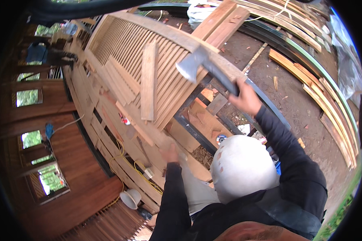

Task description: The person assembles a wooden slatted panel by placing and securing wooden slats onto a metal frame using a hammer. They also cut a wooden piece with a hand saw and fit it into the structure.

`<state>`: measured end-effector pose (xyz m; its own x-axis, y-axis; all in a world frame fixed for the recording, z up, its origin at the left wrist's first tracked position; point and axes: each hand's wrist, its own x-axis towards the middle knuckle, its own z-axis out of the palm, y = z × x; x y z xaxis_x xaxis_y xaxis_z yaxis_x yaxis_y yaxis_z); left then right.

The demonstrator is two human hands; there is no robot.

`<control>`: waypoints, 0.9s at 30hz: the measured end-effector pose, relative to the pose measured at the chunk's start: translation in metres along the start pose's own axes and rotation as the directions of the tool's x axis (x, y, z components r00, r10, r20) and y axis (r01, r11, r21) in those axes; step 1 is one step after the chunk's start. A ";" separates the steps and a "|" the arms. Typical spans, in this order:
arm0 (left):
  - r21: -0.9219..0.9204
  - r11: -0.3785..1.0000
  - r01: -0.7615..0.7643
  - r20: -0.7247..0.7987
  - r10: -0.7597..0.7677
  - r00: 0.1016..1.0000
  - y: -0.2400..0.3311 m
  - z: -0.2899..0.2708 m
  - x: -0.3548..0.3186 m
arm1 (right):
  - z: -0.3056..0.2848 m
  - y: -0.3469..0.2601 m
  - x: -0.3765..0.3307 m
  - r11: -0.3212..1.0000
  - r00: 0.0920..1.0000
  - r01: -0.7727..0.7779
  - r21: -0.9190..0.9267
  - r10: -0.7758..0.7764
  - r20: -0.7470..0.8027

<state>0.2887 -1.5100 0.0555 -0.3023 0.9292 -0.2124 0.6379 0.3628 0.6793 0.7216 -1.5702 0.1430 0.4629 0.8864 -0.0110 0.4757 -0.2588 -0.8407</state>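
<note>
In my right hand (247, 97) is a hatchet (195, 64), its fingers wrapped round the black handle. The blurred metal head hangs over the edge of a large slatted wooden panel (169, 80). My left hand (170, 153) is down by the near end of the panel's lower wooden rail (155, 130); motion blur hides whether its fingers grip the wood. A loose short board (149, 80) lies across the slats, with thinner boards (120, 82) stacked beside it. A small red-and-white item (124, 119) rests near the rail.
My bent knee (245, 168) in pale trousers fills the near middle. A dark metal frame (197, 134) shows below the panel, with a disc (221, 139) beside my knee. Timber strips (313, 100) lie on the ground at right. A yellow cord (142, 172) runs along planks; another person (38, 52) is far left.
</note>
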 end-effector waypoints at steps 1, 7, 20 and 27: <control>0.023 1.000 0.000 -0.013 0.000 1.000 -0.002 -0.001 0.002 | 0.007 -0.001 -0.019 0.996 0.991 -0.068 0.061 0.060 0.118; 0.047 0.997 0.053 -0.026 -0.052 0.998 -0.012 0.002 0.009 | 0.041 0.022 -0.094 0.975 0.951 -0.223 -0.011 0.220 0.216; 0.033 0.999 -0.001 -0.037 0.002 0.999 0.000 0.005 0.003 | 0.021 0.067 -0.082 0.936 0.972 -0.218 -0.277 0.234 0.025; 0.044 0.999 0.030 -0.097 -0.025 0.995 -0.014 0.003 0.007 | 0.020 0.055 -0.086 0.939 0.956 -0.125 -0.320 0.200 0.213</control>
<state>0.2800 -1.5081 0.0422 -0.3855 0.9086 -0.1605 0.6590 0.3929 0.6413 0.6926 -1.6531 0.0869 0.3782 0.8779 -0.2938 0.6284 -0.4765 -0.6148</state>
